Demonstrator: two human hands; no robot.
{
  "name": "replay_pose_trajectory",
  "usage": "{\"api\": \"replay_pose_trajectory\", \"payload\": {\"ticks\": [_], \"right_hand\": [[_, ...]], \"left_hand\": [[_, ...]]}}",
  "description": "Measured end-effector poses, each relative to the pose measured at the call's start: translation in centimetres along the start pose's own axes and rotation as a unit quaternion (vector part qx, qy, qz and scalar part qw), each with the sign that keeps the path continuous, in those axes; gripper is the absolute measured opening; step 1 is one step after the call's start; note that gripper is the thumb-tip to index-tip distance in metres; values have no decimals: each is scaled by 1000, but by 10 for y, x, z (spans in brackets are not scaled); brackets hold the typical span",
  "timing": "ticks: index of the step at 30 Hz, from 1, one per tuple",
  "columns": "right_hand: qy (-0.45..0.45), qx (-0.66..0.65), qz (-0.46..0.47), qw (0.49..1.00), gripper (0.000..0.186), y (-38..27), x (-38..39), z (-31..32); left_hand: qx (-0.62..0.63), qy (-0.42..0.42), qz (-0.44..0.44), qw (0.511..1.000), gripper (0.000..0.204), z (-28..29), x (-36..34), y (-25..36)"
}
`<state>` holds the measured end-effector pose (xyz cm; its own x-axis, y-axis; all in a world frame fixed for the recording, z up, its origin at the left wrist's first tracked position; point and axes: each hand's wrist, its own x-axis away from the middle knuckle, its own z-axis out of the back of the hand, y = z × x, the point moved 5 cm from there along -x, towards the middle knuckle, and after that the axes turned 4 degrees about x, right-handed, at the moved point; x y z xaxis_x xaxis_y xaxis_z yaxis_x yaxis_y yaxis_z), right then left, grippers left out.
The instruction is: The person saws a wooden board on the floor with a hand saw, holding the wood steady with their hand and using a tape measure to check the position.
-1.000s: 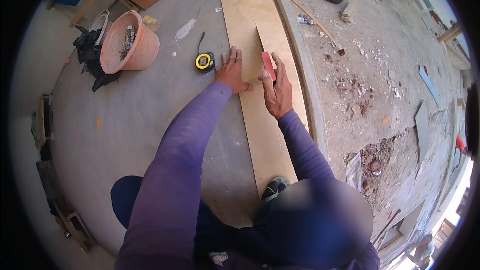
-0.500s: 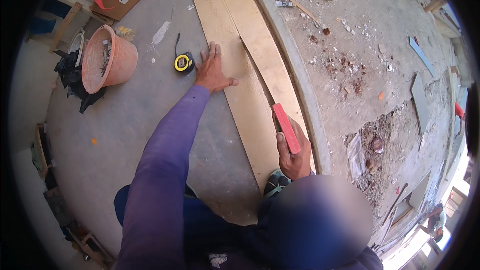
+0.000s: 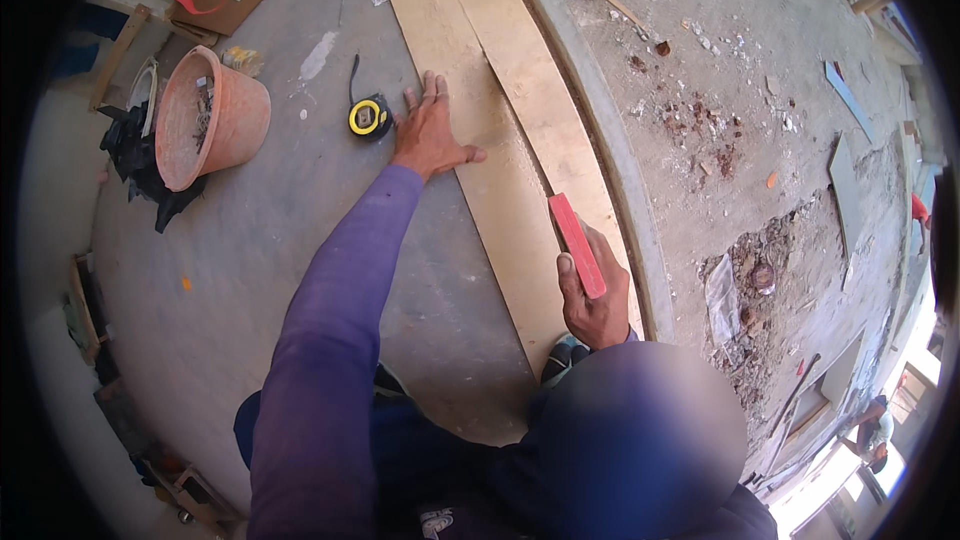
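Note:
A long, thin plywood board (image 3: 500, 210) lies lengthwise on the floor in front of me, split by a narrow lengthwise cut. Sawdust lies along part of that cut. My left hand (image 3: 430, 135) rests flat on its left edge, fingers spread and thumb out. Wrapped round the red handle (image 3: 577, 245) of a hand saw is my right hand (image 3: 598, 290), at the near end of the cut. The saw's blade is mostly hidden beneath the handle. A black and yellow tape measure (image 3: 369, 118) lies just left of my left hand.
An orange bucket (image 3: 225, 120) stands at the left beside a black plastic bag (image 3: 130, 160). A cardboard box (image 3: 225, 0) is at the far left. A raised concrete edge (image 3: 600, 90) borders the board; rubble (image 3: 700, 130) lies beyond. My shoe (image 3: 563, 358) is by the board's near end.
My right hand and the saw have shifted slightly nearer and to the right in the picture. The left hand stays spread on the board. The whole view has shifted a little.

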<state>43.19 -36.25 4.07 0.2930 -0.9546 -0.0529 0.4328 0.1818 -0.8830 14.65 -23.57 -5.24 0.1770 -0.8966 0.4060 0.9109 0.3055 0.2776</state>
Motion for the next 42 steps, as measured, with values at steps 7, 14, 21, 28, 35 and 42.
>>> {"api": "replay_pose_trajectory", "payload": {"ticks": [7,14,21,28,35,42], "right_hand": [[23,-20,-19,999,28,30,-129,-34],[31,1,5,1000,43,3,12,6],[-8,14,-86,996,33,30,-123,-37],[36,5,-4,999,41,11,22,3],[35,7,-25,999,24,30,-111,-33],[25,13,-4,1000,44,10,29,2]], "left_hand": [[11,12,-35,999,147,-4,-9,14],[9,20,-39,999,147,-3,-3,-9],[0,48,-44,998,149,-8,-8,5],[7,27,-28,999,148,-6,-3,-18],[-1,26,-43,999,150,-5,-9,10],[17,15,-36,999,154,2,-5,-10]]}}
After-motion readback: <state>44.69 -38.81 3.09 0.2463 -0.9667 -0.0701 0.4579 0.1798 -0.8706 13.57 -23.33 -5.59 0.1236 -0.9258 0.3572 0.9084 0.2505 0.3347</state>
